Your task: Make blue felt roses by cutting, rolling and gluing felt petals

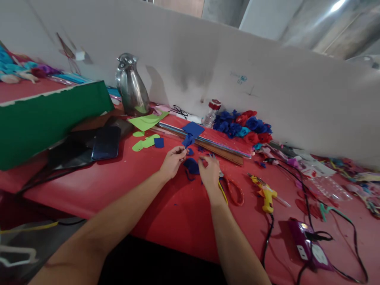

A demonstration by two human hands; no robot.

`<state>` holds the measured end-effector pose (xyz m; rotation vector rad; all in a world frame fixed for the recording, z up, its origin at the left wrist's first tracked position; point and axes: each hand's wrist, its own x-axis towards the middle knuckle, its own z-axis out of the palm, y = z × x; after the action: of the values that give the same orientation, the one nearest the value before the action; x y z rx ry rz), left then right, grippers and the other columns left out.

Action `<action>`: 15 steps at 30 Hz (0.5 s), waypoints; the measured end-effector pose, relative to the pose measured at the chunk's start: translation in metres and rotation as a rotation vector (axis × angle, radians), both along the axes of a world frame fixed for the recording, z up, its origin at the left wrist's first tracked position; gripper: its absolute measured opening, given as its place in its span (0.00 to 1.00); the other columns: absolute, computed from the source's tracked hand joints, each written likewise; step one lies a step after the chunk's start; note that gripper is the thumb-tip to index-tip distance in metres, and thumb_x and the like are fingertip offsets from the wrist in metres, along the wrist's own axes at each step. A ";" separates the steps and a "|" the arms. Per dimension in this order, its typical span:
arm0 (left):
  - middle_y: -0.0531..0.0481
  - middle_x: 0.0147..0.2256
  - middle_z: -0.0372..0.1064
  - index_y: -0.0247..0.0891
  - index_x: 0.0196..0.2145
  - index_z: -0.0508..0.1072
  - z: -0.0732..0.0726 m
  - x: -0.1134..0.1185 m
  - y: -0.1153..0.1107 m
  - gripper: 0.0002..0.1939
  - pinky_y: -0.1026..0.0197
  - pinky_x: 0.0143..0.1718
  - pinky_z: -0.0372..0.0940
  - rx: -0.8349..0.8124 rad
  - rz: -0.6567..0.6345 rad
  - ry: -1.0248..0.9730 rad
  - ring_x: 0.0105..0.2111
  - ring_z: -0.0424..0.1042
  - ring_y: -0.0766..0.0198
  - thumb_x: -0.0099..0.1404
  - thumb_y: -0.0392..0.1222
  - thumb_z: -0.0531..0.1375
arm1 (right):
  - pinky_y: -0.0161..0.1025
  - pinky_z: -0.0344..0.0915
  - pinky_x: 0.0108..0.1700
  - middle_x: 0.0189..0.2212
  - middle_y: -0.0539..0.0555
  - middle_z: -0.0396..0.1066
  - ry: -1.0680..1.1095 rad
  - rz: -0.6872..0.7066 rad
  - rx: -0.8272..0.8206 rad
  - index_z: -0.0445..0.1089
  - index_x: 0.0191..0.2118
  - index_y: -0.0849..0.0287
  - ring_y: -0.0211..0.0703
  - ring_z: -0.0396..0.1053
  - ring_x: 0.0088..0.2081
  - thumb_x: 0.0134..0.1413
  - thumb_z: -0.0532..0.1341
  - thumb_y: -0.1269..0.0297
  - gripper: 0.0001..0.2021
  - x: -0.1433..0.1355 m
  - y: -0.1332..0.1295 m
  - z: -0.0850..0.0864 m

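Observation:
My left hand (173,161) pinches a small blue flower (188,141) between thumb and fingertips, above the red table. To its right, my right hand (209,174) is closed with its fingers curled; what lies in them, if anything, is hidden. A dark blue cut piece (191,166) lies on the table between the hands. A tool with a red handle (236,190) and a yellow handle (222,191) lies partly under and beside my right hand. A blue square (192,129) and a smaller blue square (159,143) lie beyond and to the left.
Green cut-outs (145,142) and a phone (106,143) lie to the left. A steel jug (132,85), a clear jar (211,113) and blue and red flowers (242,126) stand along the wall. On the right are a yellow glue gun (267,196), cables and a purple box (310,245).

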<state>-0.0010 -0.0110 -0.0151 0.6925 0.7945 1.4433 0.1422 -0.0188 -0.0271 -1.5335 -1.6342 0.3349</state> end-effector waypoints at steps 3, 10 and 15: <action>0.55 0.23 0.64 0.35 0.24 0.69 0.001 -0.001 0.000 0.06 0.69 0.26 0.55 0.001 0.017 0.023 0.21 0.58 0.74 0.51 0.34 0.64 | 0.44 0.57 0.51 0.37 0.58 0.76 -0.239 0.032 0.008 0.75 0.38 0.60 0.49 0.68 0.43 0.51 0.59 0.65 0.10 0.001 -0.002 -0.001; 0.55 0.21 0.62 0.35 0.22 0.69 0.005 -0.011 0.006 0.05 0.69 0.23 0.52 0.006 0.133 0.023 0.21 0.57 0.74 0.51 0.32 0.63 | 0.42 0.57 0.46 0.32 0.53 0.75 -0.371 0.099 -0.104 0.74 0.29 0.55 0.47 0.67 0.40 0.47 0.63 0.68 0.02 0.004 -0.009 -0.001; 0.55 0.21 0.62 0.35 0.21 0.69 0.002 -0.012 0.007 0.06 0.68 0.24 0.52 0.008 0.147 0.044 0.21 0.57 0.73 0.50 0.35 0.64 | 0.41 0.58 0.43 0.29 0.52 0.75 -0.216 0.064 -0.099 0.73 0.28 0.56 0.45 0.68 0.35 0.51 0.60 0.68 0.05 0.006 -0.004 0.000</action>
<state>-0.0131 -0.0041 -0.0129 0.6860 0.8892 1.5688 0.1481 -0.0228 -0.0275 -1.6405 -1.8613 0.2964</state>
